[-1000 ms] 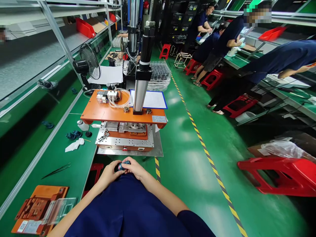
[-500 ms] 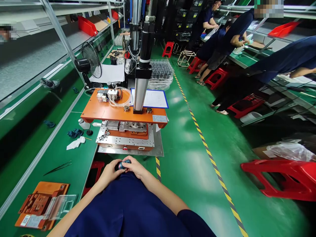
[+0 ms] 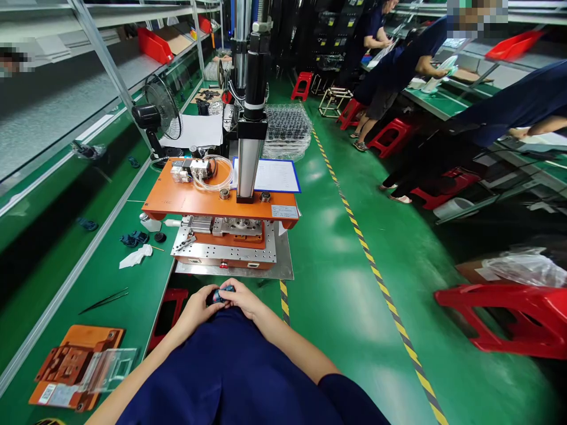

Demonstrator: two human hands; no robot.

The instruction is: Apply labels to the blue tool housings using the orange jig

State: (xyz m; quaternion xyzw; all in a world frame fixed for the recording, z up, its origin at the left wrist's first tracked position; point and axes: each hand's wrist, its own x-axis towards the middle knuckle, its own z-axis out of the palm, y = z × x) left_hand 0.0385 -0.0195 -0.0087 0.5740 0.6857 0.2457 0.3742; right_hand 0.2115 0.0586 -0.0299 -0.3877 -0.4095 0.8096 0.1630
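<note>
Close to my body, a small dark-blue part [image 3: 217, 296] with a reddish spot is gripped between both hands; its exact kind is too small to make out. My left hand [image 3: 200, 305] is closed on its left side, fingers curled round it. On the other side, my right hand [image 3: 241, 298] pinches it with thumb and fingers. Just beyond the hands stands an orange and metal press fixture [image 3: 225, 254]. Similar dark-blue parts [image 3: 134, 238] lie on the green bench at the left, near a white tissue [image 3: 135, 257].
Tweezers [image 3: 104, 300] and an orange jig [image 3: 76, 366] with a clear flap lie on the left bench. A black fan [image 3: 162, 109] stands behind. Red stools [image 3: 496, 316] and several people are at the right, past a striped floor line [image 3: 374, 265].
My hands and the blue part stay almost in place. The view shifts slightly. At the right, co-workers' arms and bodies have moved a little.
</note>
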